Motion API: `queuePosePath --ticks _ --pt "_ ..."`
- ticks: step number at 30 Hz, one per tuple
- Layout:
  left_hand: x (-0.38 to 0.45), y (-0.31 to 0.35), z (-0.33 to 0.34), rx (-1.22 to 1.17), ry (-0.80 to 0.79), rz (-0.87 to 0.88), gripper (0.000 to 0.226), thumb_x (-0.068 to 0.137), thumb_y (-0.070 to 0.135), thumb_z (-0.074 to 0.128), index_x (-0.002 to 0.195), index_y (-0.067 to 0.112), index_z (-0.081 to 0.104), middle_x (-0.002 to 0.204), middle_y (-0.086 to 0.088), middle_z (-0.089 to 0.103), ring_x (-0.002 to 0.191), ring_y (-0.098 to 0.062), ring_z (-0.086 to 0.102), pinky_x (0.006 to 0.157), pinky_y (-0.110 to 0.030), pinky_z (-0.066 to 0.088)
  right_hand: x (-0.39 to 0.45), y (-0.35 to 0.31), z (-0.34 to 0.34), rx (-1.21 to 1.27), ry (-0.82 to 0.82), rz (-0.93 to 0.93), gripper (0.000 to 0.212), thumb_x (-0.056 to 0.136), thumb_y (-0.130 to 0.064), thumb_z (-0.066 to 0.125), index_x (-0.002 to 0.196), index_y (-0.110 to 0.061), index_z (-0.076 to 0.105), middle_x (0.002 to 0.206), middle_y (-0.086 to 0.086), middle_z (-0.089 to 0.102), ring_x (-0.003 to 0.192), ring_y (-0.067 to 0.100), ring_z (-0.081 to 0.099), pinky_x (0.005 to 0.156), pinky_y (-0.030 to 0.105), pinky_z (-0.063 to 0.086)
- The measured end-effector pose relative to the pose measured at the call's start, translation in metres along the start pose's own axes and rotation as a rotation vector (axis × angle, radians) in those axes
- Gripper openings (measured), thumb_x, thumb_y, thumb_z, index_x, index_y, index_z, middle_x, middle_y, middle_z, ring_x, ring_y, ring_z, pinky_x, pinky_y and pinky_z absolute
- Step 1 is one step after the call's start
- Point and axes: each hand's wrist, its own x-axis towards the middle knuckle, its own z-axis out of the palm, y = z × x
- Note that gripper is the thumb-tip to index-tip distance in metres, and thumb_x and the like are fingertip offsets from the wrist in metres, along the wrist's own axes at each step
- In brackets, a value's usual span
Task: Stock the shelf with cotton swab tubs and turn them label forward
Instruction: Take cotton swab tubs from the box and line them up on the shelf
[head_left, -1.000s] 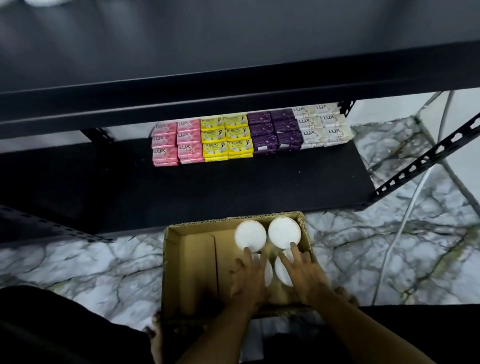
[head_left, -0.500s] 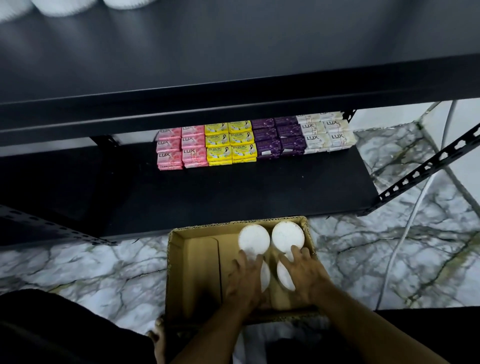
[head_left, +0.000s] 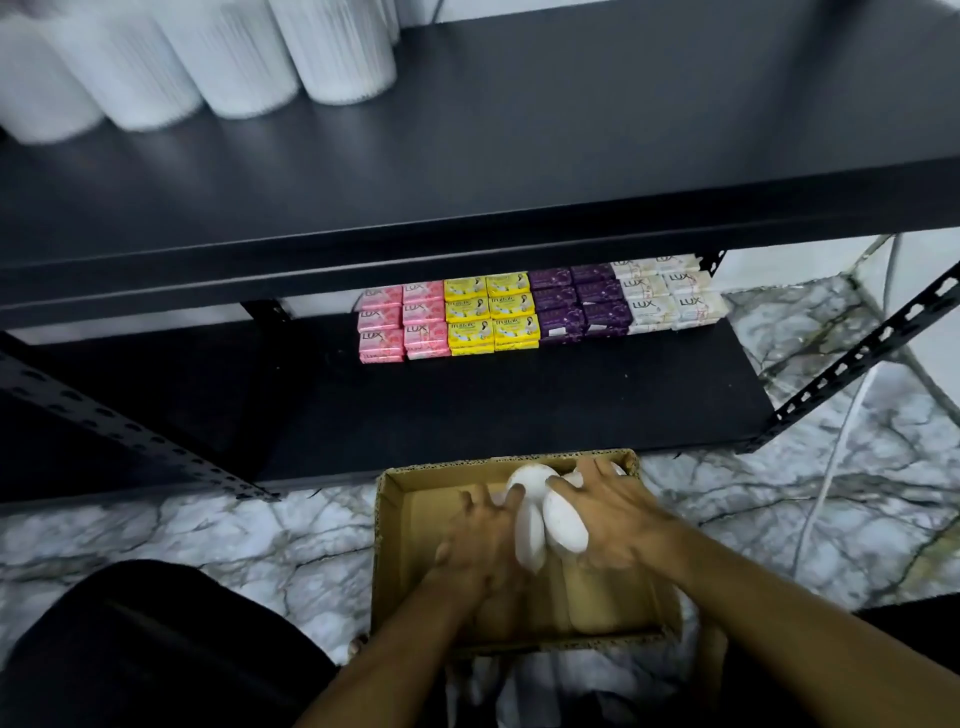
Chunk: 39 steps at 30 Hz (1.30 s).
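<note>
Left hand: our left hand (head_left: 480, 535) is in the open brown cardboard box (head_left: 415, 525), fingers curled round the side of a white round-lidded cotton swab tub (head_left: 530, 540), which is tilted and blurred.
Right hand: our right hand (head_left: 618, 519) is clamped on a second white tub (head_left: 563, 522), fingers spread over its lid; the two tubs touch each other between our hands.
Other tubs in the box: one more white lid (head_left: 530, 475) shows just beyond our fingertips, by the far wall of the box.
Box: it sits on the marble-patterned floor (head_left: 208, 535), under our forearms.
Shelf above our hands: the black metal upper shelf (head_left: 571, 130) carries a blurred row of white ribbed tubs (head_left: 234, 57) at its far left; we cannot read any labels.
Shelf just beyond our hands: the lower black shelf (head_left: 519, 410) holds stacked soap packs (head_left: 537, 306) in pink, yellow, purple and white.
</note>
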Motion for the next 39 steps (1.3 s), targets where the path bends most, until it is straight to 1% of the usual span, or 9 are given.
queuePosePath --ticks 4,8,14,17,24,27,31,36,39 --pt "-0.022 -0.012 -0.030 0.048 0.089 0.029 0.090 0.073 0.057 0.070 0.144 0.030 0.023 0.138 -0.008 0.033 0.127 -0.030 0.032 0.094 -0.041 0.042 -0.009 -0.011 -0.038 -0.020 0.096 -0.055 0.092 0.063 -0.053 0.069 0.141 -0.030 0.025 0.118 0.003 0.030 0.109 0.022 0.032 0.074 0.035 0.038" --pt "-0.044 -0.024 -0.067 0.061 0.225 0.055 0.097 0.067 0.064 0.068 0.145 0.037 0.015 0.131 -0.004 0.034 0.119 -0.026 0.036 0.089 -0.043 0.048 -0.020 -0.024 -0.085 -0.033 0.115 -0.092 0.096 0.064 -0.056 0.069 0.145 -0.030 0.023 0.122 0.003 0.029 0.113 0.021 0.030 0.084 0.034 0.038" --pt "-0.088 -0.033 -0.133 0.107 0.339 0.100 0.102 0.066 0.068 0.064 0.149 0.041 0.011 0.129 -0.001 0.032 0.117 -0.023 0.034 0.086 -0.040 0.046 -0.041 -0.048 -0.154 -0.067 0.195 -0.145 0.103 0.063 -0.063 0.065 0.148 -0.035 0.014 0.105 -0.005 0.021 0.095 0.011 0.018 0.076 0.029 0.027" --pt "-0.111 -0.038 -0.162 0.142 0.385 0.108 0.102 0.066 0.072 0.061 0.149 0.044 0.008 0.130 0.001 0.033 0.117 -0.021 0.035 0.087 -0.038 0.046 -0.058 -0.061 -0.186 -0.076 0.202 -0.169 0.106 0.062 -0.061 0.065 0.149 -0.036 0.010 0.107 -0.005 0.019 0.101 0.012 0.020 0.077 0.029 0.027" --pt "-0.164 -0.044 -0.228 0.195 0.476 0.122 0.098 0.063 0.076 0.058 0.144 0.050 0.007 0.134 0.008 0.031 0.124 -0.016 0.033 0.094 -0.034 0.044 -0.097 -0.093 -0.253 -0.143 0.303 -0.218 0.082 0.061 -0.063 0.060 0.133 -0.039 0.028 0.106 -0.006 0.030 0.103 0.015 0.032 0.071 0.033 0.028" --pt "-0.185 -0.046 -0.253 0.185 0.505 0.141 0.099 0.059 0.079 0.050 0.145 0.050 0.008 0.132 0.014 0.033 0.123 -0.011 0.034 0.095 -0.030 0.040 -0.105 -0.102 -0.280 -0.125 0.317 -0.211 0.074 0.059 -0.065 0.060 0.124 -0.042 0.032 0.103 -0.009 0.034 0.099 0.013 0.037 0.072 0.031 0.033" --pt "-0.202 -0.051 -0.283 0.183 0.543 0.152 0.103 0.056 0.072 0.053 0.146 0.052 0.007 0.131 0.019 0.032 0.123 -0.007 0.033 0.092 -0.027 0.037 -0.111 -0.111 -0.309 -0.128 0.353 -0.218 0.096 0.060 -0.068 0.058 0.144 -0.043 0.018 0.111 -0.012 0.037 0.105 0.010 0.038 0.089 0.031 0.042" --pt "-0.214 -0.054 -0.315 0.197 0.584 0.138 0.098 0.061 0.064 0.060 0.145 0.053 0.011 0.134 0.020 0.034 0.123 -0.006 0.036 0.093 -0.029 0.040 -0.115 -0.121 -0.346 -0.130 0.410 -0.231 0.090 0.059 -0.069 0.058 0.140 -0.048 0.023 0.109 -0.014 0.038 0.106 0.010 0.040 0.088 0.032 0.044" --pt "-0.216 -0.056 -0.336 0.195 0.603 0.124 0.094 0.062 0.063 0.061 0.142 0.056 0.014 0.131 0.018 0.038 0.120 -0.008 0.040 0.093 -0.030 0.042 -0.109 -0.126 -0.369 -0.133 0.402 -0.235 0.082 0.058 -0.067 0.060 0.133 -0.048 0.035 0.101 -0.015 0.041 0.102 0.012 0.045 0.084 0.034 0.047"
